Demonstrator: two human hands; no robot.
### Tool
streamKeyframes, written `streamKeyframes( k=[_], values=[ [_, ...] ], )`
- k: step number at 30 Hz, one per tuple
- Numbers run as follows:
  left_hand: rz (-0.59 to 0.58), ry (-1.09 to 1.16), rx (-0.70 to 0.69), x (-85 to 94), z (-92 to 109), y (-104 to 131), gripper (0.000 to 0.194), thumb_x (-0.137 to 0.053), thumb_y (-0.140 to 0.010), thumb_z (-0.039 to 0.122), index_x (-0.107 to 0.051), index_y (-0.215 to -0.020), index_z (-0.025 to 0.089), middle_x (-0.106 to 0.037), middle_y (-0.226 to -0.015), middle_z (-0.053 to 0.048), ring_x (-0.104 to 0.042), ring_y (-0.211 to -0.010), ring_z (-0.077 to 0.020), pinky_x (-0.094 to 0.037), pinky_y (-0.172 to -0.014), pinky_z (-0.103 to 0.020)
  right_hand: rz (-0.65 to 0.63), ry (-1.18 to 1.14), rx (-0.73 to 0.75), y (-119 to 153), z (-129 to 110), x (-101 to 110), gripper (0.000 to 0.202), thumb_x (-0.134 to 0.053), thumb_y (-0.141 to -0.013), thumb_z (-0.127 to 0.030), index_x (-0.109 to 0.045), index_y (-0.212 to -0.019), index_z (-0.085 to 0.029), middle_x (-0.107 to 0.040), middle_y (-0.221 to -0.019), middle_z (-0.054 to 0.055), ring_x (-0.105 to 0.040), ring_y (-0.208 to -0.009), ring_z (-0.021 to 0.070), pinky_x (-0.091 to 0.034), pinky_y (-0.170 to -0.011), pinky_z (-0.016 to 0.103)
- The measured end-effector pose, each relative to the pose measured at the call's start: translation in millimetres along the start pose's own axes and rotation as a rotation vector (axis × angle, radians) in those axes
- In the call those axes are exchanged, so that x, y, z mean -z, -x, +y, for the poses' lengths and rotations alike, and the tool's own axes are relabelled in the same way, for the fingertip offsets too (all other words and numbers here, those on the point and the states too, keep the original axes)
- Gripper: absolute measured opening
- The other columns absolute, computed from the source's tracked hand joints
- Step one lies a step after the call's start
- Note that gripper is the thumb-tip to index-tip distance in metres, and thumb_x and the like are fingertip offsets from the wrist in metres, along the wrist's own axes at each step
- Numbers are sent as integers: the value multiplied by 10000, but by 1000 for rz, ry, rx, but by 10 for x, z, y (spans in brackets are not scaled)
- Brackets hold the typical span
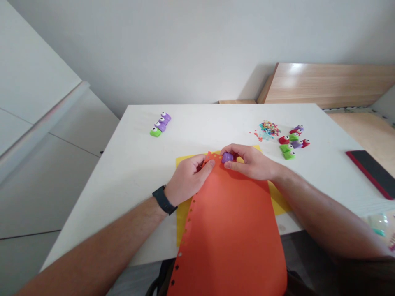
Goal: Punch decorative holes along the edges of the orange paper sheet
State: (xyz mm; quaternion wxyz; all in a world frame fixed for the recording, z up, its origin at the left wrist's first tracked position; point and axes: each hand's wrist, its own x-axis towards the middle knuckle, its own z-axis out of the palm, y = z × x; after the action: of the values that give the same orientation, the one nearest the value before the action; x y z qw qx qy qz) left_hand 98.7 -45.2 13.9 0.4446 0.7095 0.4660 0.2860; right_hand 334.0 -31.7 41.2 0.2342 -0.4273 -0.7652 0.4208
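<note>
An orange sheet (234, 222) with star-shaped holes along its left edge slants down past the table's front edge, over a yellow sheet (182, 213). My left hand (189, 176) pinches its top left corner between thumb and fingers. A purple punch-like piece (227, 158) sits at the sheet's top edge. My right hand (248, 162) is closed round it, thumb below and fingers above. Star holes also show along the top edge between the hands.
Purple and green pieces with googly eyes (161, 123) stand at the back left. At the right are colourful paper bits (269, 128), several eyed pieces (289, 148) and a dark, red-edged object (372, 170). The white table (129, 164) meets a wall.
</note>
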Motion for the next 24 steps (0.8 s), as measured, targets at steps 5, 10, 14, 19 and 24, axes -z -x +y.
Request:
streamKeyframes(
  k=[5,10,14,19,24],
  values=[
    [-6,48,32,-2,-6,-5,378,-506,-1007,496,-589,-826,175,-536,-715,29,-441,-620,-113,-291,-546,-259,-5,26,-26,39,-25,101,291,-653,-923,-353,-666,-1133,-153,-667,-937,38,-572,-828,162,-471,-789,308],
    [1,67,49,-4,3,-7,388,-519,-999,503,-558,-788,180,-494,-683,36,-424,-602,-108,-282,-530,-256,-4,67,-41,54,-14,151,308,-662,-914,-368,-678,-1143,-163,-691,-966,50,-591,-860,179,-476,-813,326],
    [-1,80,49,-2,5,-5,370,-518,-998,490,-581,-807,180,-520,-697,30,-447,-617,-114,-296,-532,-252,-22,72,-49,53,-7,149,323,-659,-915,-375,-677,-1153,-158,-698,-984,59,-595,-871,186,-477,-816,331],
    [1,108,63,2,8,-1,355,-523,-995,484,-589,-826,179,-531,-700,27,-463,-621,-115,-306,-535,-247,-30,68,-63,54,14,152,339,-665,-912,-398,-676,-1151,-159,-699,-975,57,-595,-856,184,-476,-796,324],
    [16,98,59,1,23,1,357,-525,-995,480,-582,-816,176,-525,-697,28,-454,-614,-110,-308,-533,-247,-38,67,-66,52,31,155,320,-671,-907,-397,-682,-1123,-162,-702,-951,53,-598,-841,182,-476,-780,318]
  ],
)
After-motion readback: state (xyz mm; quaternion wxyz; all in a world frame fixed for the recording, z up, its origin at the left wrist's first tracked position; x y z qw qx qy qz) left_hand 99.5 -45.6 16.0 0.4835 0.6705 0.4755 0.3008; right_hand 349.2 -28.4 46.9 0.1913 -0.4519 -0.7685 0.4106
